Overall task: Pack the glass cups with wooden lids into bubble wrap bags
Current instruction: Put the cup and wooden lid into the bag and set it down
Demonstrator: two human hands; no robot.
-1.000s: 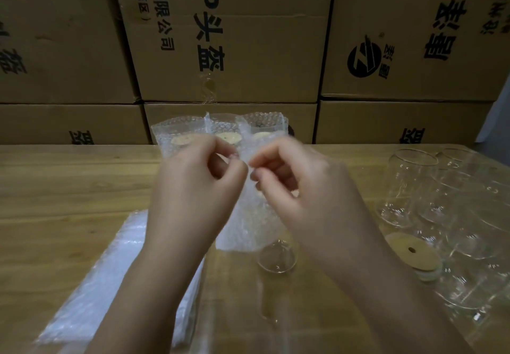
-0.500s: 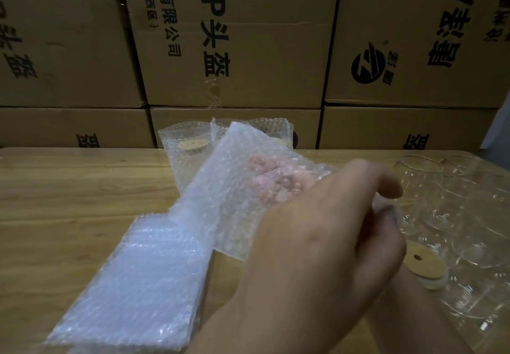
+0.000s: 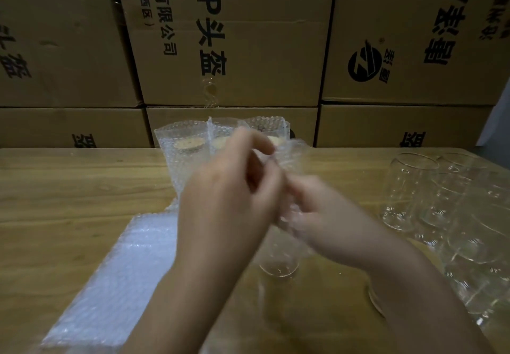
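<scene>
The left hand (image 3: 229,188) and right hand (image 3: 323,215) seem to pinch a bubble wrap bag (image 3: 292,157) above a bare glass cup (image 3: 278,266) on the worktop (image 3: 69,188); a slipping grip could topple it.

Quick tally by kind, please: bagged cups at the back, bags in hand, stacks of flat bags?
Bagged cups: 3
Bubble wrap bag, pinched by left hand and right hand: 1
Flat bag stack: 1
Total: 5
Bare glasses at right overlap too much to count.
</scene>
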